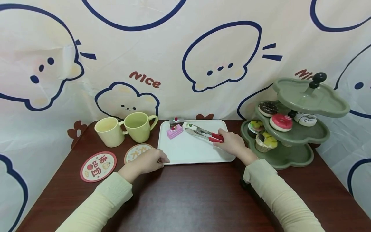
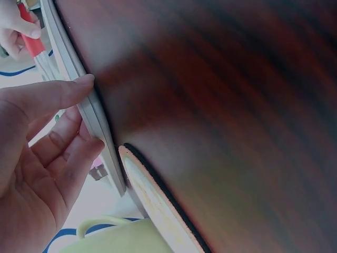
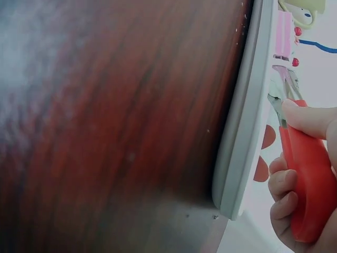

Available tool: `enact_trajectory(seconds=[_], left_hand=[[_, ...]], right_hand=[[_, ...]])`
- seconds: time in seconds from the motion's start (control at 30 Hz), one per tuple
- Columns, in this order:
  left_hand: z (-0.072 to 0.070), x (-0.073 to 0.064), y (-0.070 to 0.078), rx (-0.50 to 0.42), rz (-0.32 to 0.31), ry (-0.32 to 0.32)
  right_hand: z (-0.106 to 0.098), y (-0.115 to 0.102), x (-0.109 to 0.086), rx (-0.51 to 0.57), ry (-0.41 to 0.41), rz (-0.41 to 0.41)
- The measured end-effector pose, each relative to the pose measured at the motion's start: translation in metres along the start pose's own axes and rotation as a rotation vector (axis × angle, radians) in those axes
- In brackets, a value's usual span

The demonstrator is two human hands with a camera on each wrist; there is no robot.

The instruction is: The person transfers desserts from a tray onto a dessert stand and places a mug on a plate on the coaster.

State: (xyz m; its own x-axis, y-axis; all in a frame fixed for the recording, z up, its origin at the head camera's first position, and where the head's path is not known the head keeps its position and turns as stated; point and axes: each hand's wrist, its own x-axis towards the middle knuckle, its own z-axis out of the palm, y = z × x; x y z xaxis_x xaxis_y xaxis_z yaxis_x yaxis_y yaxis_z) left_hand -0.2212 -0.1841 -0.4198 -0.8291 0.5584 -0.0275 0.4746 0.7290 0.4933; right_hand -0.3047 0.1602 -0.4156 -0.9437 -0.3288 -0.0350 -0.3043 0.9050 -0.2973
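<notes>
My right hand (image 1: pixel 230 141) grips the red handles of metal tongs (image 1: pixel 213 136). The tips of the tongs are at a small white-and-green toy cake (image 1: pixel 186 125) over the left part of a white tray (image 1: pixel 197 153). Beside it on the tray lie a pink toy cake slice (image 1: pixel 175 131) and a dark one (image 1: pixel 176 120), each topped with a red berry. My left hand (image 1: pixel 149 160) holds the tray's rim at the front left corner. In the left wrist view, the thumb and fingers (image 2: pixel 84 84) are bent against that rim.
A yellow mug (image 1: pixel 109 132) and a green mug (image 1: pixel 137 127) stand left of the tray. Two round coasters, one red-rimmed (image 1: pixel 98 167) and one tan (image 1: pixel 136 152), lie before them. At the right, a green three-tier stand (image 1: pixel 298 158) holds toy donuts and cupcakes.
</notes>
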Motion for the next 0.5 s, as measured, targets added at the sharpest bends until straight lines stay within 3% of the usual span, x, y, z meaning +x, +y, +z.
enact_trajectory(seconds=[0.5], left_hand=[[0.000, 0.001, 0.001, 0.016, 0.006, -0.003]], right_hand=[[-0.011, 0.002, -0.008, 0.039, 0.011, -0.015]])
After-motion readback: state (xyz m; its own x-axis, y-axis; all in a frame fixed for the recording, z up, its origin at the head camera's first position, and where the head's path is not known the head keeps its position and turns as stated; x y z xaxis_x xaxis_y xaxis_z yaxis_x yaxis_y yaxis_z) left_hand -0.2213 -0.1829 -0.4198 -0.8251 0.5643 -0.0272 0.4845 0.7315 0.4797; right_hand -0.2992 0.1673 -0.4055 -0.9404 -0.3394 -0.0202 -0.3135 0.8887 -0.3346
